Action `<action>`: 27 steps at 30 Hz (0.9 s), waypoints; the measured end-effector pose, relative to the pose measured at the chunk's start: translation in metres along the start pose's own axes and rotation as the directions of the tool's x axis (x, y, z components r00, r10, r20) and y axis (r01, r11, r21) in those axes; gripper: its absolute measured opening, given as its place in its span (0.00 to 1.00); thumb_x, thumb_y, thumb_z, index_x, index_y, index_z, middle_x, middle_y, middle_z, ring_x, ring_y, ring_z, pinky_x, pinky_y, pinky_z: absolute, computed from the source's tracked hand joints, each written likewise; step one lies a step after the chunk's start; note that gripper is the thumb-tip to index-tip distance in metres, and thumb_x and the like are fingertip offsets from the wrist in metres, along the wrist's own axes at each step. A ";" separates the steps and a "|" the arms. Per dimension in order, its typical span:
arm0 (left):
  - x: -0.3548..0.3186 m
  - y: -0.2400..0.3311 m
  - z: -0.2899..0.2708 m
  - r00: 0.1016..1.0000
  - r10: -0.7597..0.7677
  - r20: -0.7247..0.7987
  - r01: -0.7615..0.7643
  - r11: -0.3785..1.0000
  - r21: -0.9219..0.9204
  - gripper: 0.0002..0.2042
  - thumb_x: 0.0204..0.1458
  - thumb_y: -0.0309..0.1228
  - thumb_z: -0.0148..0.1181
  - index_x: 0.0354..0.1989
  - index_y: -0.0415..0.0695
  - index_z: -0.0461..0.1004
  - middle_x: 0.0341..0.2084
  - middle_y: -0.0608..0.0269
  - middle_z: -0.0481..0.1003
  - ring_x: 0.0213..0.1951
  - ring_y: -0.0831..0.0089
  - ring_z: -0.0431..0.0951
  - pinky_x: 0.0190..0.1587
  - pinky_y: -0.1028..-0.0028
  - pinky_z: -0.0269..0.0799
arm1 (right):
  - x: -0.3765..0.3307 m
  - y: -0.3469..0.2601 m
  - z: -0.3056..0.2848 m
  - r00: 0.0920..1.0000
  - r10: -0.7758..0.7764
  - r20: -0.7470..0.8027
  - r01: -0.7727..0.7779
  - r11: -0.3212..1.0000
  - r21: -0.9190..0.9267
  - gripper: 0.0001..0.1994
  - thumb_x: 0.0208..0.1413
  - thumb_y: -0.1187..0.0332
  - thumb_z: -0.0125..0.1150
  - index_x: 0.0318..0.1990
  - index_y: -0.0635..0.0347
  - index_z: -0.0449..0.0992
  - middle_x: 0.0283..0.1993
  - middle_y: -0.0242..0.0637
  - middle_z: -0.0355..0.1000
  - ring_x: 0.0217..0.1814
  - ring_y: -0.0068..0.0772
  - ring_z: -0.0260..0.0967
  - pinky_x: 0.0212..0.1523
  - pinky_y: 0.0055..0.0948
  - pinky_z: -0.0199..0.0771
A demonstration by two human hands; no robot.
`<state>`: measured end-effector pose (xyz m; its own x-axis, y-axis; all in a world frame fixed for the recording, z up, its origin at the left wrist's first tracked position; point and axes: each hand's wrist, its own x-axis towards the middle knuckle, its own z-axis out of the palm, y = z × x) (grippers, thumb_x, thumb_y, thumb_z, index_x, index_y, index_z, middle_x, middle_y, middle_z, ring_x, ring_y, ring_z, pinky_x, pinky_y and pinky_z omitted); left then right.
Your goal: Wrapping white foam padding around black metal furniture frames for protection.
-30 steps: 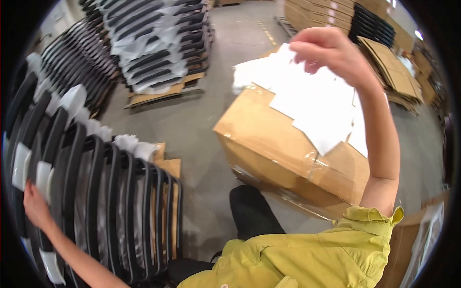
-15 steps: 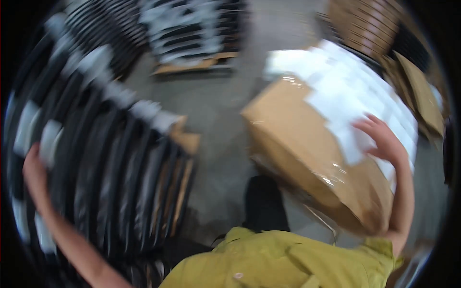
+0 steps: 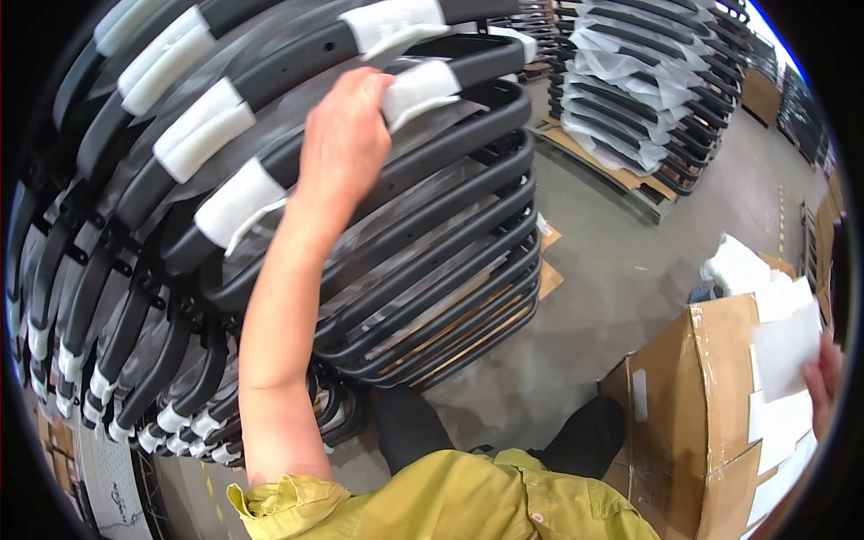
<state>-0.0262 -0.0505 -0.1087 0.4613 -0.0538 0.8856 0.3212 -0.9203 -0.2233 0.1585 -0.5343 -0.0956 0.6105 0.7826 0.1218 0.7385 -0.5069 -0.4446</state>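
Observation:
My left hand [image 3: 346,144] is closed over a black tubular frame [image 3: 290,160] at the top front of a tall stack. Just beside its fingers a white foam pad [image 3: 421,90] wraps the same tube. Another white foam pad [image 3: 236,205] is wrapped round the tube left of my wrist. At the far right edge, my right hand [image 3: 821,382] has its fingers against a white foam sheet [image 3: 785,351] and seems to pinch it; part of the hand is cut off. Below it stands an open cardboard box [image 3: 670,405] with several white sheets on top.
More black frames [image 3: 108,387] with padded ends stand at the left. Behind, a second stack of frames [image 3: 630,81] with clear wrapping rests on a wooden pallet [image 3: 612,171]. Grey concrete floor [image 3: 594,270] runs between the stack and the box.
The view has swung left toward the stack. My left hand is now on a frame tube by a pad. The right hand, earlier open over the box's sheets, now has a white sheet at its fingers.

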 end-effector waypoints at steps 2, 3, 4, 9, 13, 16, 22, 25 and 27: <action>-0.015 0.028 -0.020 0.991 0.130 -0.040 -0.131 0.991 -0.033 0.11 0.40 0.16 0.46 0.32 0.40 0.71 0.33 0.54 0.72 0.38 0.57 0.72 0.43 0.69 0.66 | 0.057 -0.006 0.050 0.989 -0.060 0.137 0.016 0.954 0.300 0.15 0.47 0.67 0.53 0.42 0.63 0.63 0.35 0.29 0.59 0.34 0.16 0.57 0.34 0.19 0.60; -0.033 0.031 -0.038 0.992 0.126 0.024 -0.125 0.992 -0.031 0.10 0.41 0.17 0.48 0.33 0.40 0.71 0.32 0.54 0.72 0.37 0.58 0.72 0.42 0.70 0.66 | 0.095 -0.028 0.090 0.970 -0.203 0.131 0.119 0.873 0.472 0.12 0.47 0.71 0.53 0.40 0.65 0.65 0.31 0.31 0.63 0.32 0.20 0.61 0.33 0.22 0.62; -0.052 0.029 -0.053 0.991 0.109 0.074 -0.107 0.993 -0.042 0.10 0.42 0.18 0.49 0.34 0.40 0.71 0.32 0.54 0.73 0.37 0.59 0.72 0.42 0.71 0.66 | 0.129 -0.058 0.131 0.931 -0.307 0.198 0.096 0.729 0.678 0.09 0.46 0.71 0.54 0.34 0.66 0.68 0.26 0.28 0.63 0.29 0.19 0.60 0.30 0.21 0.62; -0.096 0.000 -0.095 0.843 -0.416 0.340 0.414 0.906 0.083 0.13 0.47 0.34 0.50 0.35 0.37 0.70 0.32 0.50 0.72 0.39 0.56 0.70 0.42 0.65 0.64 | 0.210 -0.162 0.262 0.846 -0.451 0.285 -0.087 0.409 0.908 0.09 0.48 0.73 0.51 0.37 0.68 0.70 0.30 0.34 0.70 0.32 0.22 0.66 0.35 0.22 0.66; -0.095 -0.023 -0.105 0.623 -0.620 0.477 0.594 0.772 0.227 0.20 0.51 0.43 0.42 0.38 0.36 0.67 0.35 0.44 0.70 0.42 0.49 0.67 0.43 0.61 0.63 | 0.243 -0.236 0.323 0.797 -0.560 0.226 -0.250 0.033 0.968 0.10 0.49 0.75 0.50 0.40 0.67 0.67 0.35 0.36 0.70 0.37 0.24 0.67 0.38 0.22 0.67; -0.096 -0.033 -0.103 0.539 -0.657 0.528 0.589 0.741 0.322 0.21 0.51 0.44 0.38 0.40 0.38 0.66 0.36 0.42 0.69 0.42 0.48 0.67 0.45 0.60 0.62 | 0.236 -0.280 0.324 0.829 -0.514 0.222 -0.268 -0.015 0.963 0.10 0.49 0.76 0.49 0.41 0.66 0.66 0.36 0.38 0.69 0.38 0.28 0.67 0.39 0.25 0.68; -0.099 -0.038 -0.096 0.509 -0.674 0.534 0.593 0.725 0.350 0.23 0.50 0.47 0.38 0.39 0.39 0.68 0.35 0.45 0.70 0.41 0.51 0.69 0.43 0.61 0.64 | 0.251 -0.297 0.333 0.665 -0.650 0.368 -0.491 -0.009 0.871 0.11 0.48 0.76 0.50 0.41 0.64 0.66 0.40 0.37 0.68 0.41 0.32 0.67 0.43 0.31 0.68; -0.094 -0.031 -0.100 0.516 -0.696 0.499 0.600 0.709 0.370 0.22 0.49 0.47 0.40 0.38 0.40 0.68 0.33 0.48 0.71 0.38 0.54 0.71 0.40 0.61 0.65 | 0.225 -0.296 0.331 0.746 -0.619 0.247 -0.420 -0.149 0.895 0.10 0.47 0.74 0.52 0.40 0.62 0.68 0.37 0.35 0.70 0.40 0.29 0.68 0.40 0.29 0.68; -0.094 -0.028 -0.100 0.495 -0.714 0.495 0.602 0.692 0.397 0.21 0.49 0.47 0.41 0.37 0.42 0.69 0.31 0.49 0.72 0.36 0.54 0.71 0.39 0.61 0.65 | 0.210 -0.292 0.341 0.729 -0.619 0.293 -0.456 -0.118 0.882 0.10 0.47 0.73 0.53 0.39 0.61 0.69 0.36 0.33 0.70 0.40 0.27 0.68 0.38 0.27 0.67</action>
<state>-0.1612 -0.0581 -0.1454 0.4079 0.8226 0.3962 0.8289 -0.5155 0.2171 -0.0266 -0.0980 -0.2429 -0.0963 0.9900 0.1035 -0.6179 0.0220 -0.7860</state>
